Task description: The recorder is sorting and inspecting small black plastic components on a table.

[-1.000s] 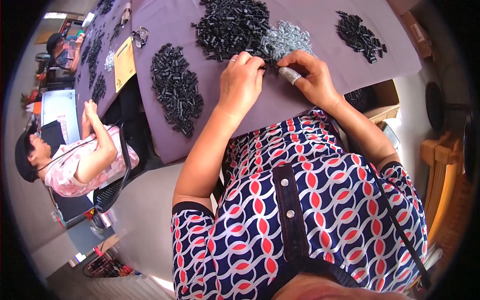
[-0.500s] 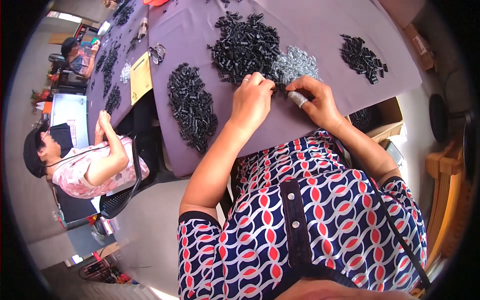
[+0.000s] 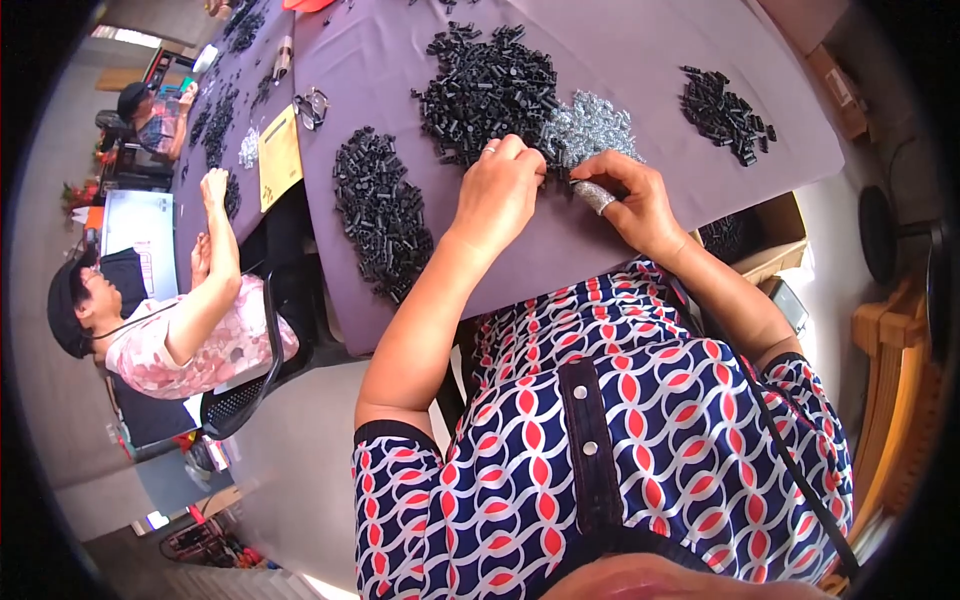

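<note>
- Here, the left hand [image 3: 500, 192] curls beside small black cylinders [image 3: 487, 90] heaped on the purple-clothed counter [image 3: 620, 50].
- The right hand [image 3: 640, 208] bends beside small shiny silvery pieces [image 3: 590, 125].
- From where I stand, I can't tell either hand's grip.

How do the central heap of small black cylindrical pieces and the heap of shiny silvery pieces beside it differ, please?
The black heap is larger than the silvery heap. The black heap looks dark, while the silvery heap glints brightly. The black heap lies left of the silvery heap. Both are loose heaps on the purplish-grey cloth.
</note>
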Motion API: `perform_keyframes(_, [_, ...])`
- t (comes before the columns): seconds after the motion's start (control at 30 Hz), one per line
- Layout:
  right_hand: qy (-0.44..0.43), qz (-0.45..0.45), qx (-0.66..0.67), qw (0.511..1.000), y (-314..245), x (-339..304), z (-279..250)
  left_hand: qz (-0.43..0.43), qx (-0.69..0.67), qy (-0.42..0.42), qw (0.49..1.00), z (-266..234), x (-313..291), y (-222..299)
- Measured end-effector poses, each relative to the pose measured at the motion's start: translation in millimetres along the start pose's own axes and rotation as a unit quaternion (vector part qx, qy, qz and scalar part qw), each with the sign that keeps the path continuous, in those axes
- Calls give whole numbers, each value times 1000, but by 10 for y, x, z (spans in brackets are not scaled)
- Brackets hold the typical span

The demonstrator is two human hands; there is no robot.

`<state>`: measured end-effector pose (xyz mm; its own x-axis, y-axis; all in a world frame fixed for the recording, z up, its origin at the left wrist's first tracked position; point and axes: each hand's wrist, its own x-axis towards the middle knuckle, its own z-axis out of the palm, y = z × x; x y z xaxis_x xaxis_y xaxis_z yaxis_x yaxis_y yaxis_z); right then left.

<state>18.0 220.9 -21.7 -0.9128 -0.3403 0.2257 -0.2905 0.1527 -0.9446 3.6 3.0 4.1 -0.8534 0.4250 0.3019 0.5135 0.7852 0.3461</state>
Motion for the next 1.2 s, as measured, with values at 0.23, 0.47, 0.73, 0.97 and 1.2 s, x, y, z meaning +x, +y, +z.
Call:
perform_keyframes(0.23, [26, 2, -5, 1000, -11, 1, 18, -86, -109, 44, 989, -29, -211, 27])
perform_keyframes(0.47, [21, -23, -18, 999, 0, 17, 18, -84, -9, 78, 993, 14, -413, -74])
perform_keyframes(0.73, [20, -13, -1, 1000, 29, 21, 11, -105, -62, 126, 984, -51, -534, -104])
perform_keyframes(0.97, [10, -16, -16, 1000, 48, 19, 6, -51, -31, 110, 992, -1, -449, 119])
perform_keyframes(1.2, [10, -12, -23, 1000, -8, 9, 13, -59, 2, 54, 997, 122, -213, 183])
